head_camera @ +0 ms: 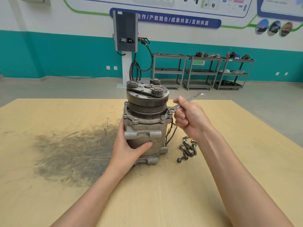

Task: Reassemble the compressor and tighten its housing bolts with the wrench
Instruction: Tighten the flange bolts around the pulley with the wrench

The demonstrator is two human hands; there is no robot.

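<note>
One compressor (145,122), one wrench (188,100), roughly eight loose bolts (187,149).

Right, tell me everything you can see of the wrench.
The wrench is a slim, shiny, silver-looking metal spanner with markings too small to read on its shank. Its ring end sits over a bolt on the right side of the compressor flange, just below the pulley. The shank slants up and away to the right, ending in an open-jaw end that hangs free in the air. The right hand grips the shank near the ring end.
</note>
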